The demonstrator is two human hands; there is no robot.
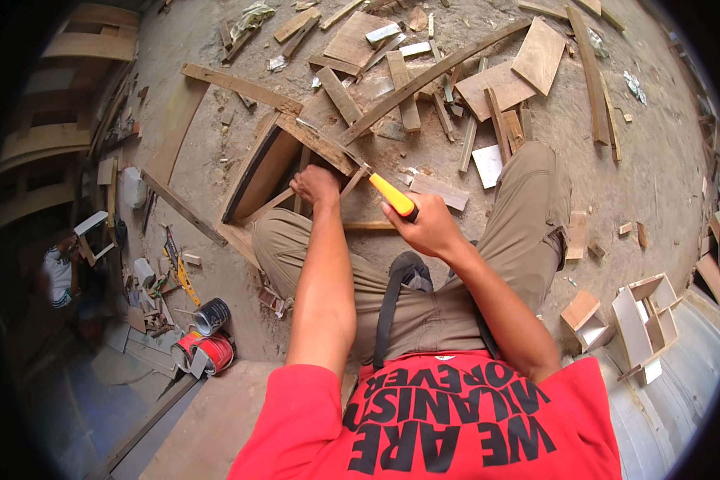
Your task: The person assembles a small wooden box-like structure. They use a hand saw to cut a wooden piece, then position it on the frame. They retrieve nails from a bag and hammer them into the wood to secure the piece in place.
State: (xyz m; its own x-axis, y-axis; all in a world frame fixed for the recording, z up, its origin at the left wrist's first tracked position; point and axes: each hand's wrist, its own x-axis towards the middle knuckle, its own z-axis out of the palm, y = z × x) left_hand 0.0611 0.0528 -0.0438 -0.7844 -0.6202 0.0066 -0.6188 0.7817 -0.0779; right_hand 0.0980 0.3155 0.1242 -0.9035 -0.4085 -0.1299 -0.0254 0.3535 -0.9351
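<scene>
1. Red shirt [448, 424] with black lettering filled the bottom of the view, closest to the lens, and both bare forearms ran up from it over khaki trousers [448, 312].
2. Right hand [428, 228] was curled tight around the yellow-and-orange handle of a hand tool [392, 194]. Its metal end pointed up-left at the joint of the wooden frame [284, 164]; couldn't make out what kind of tip it had.
3. Left hand [314, 186] was closed down on the frame, fingers wrapped over a thin slat just beside the tool's tip. So the two hands were near each other but not touching.
4. That frame sat propped over the left knee, tilted, with a dark-edged panel inside it and its far corner resting on the dusty floor.
5. Off to the person's left, lower down, lay a couple of red paint tins [208, 352] and one open silvery can [212, 314], with small clutter around them.
6. Off to the right, some small white-and-wood boxes [644, 320] sat near the edge of a corrugated sheet.
7. Further out, a long curved strip [436, 76] ran diagonally across a heap of offcut boards [504, 84] and scraps all over the concrete floor [656, 160].
8. Way out on the left edge, another person [60, 272] was crouched by some stacked timber, well apart from all this.
</scene>
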